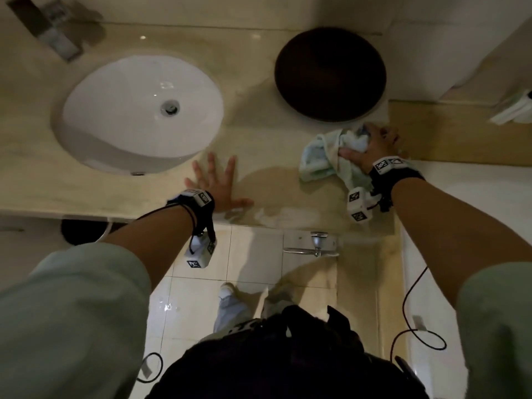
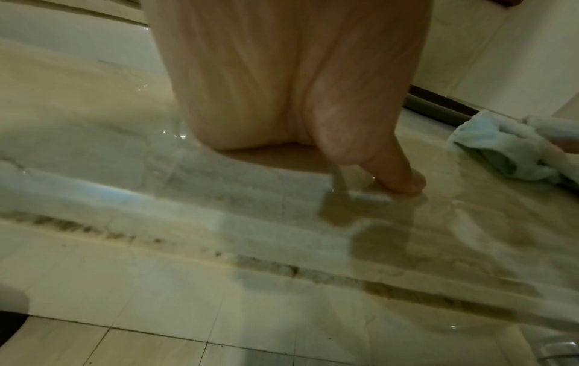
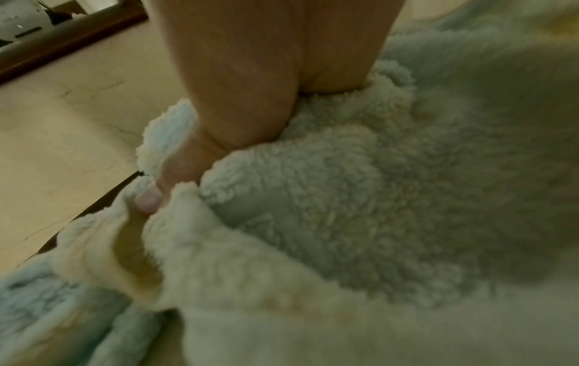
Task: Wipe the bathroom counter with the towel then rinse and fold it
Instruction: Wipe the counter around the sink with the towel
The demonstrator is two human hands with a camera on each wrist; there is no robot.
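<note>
Nearest me, below the front edge of the glossy beige stone counter (image 1: pixel 259 156), I see pale floor tiles (image 1: pixel 184 298) and a chrome wall tap (image 1: pixel 318 243) under the overhang. My left hand (image 1: pixel 214 182) lies flat on the counter just inside that front edge, fingers spread and straight, gripping nothing; the left wrist view shows the thumb (image 2: pixel 394 173) touching a wet, reflective patch of stone. Between this hand and the towel is a bare stretch of counter with damp streaks. My right hand (image 1: pixel 371 148) grips the crumpled pale mint-green fleece towel (image 1: pixel 322 156), fingers curled into the bunched cloth, with the thumb (image 3: pixel 175 178) dug into a fold in the right wrist view. The towel sits at the counter's right end, near the corner where the stone meets a wooden ledge (image 1: pixel 449 131). Its loose part trails leftward and toward me from the hand, so its long axis runs roughly along the counter, slightly angled to the front edge. Just behind the towel stands a round dark brown bowl (image 1: pixel 329 74), close enough to crowd that side. Farther left, the white oval sunken sink (image 1: pixel 141 110) takes up the counter's middle, with a square metal faucet (image 1: pixel 54 30) at the back wall.
</note>
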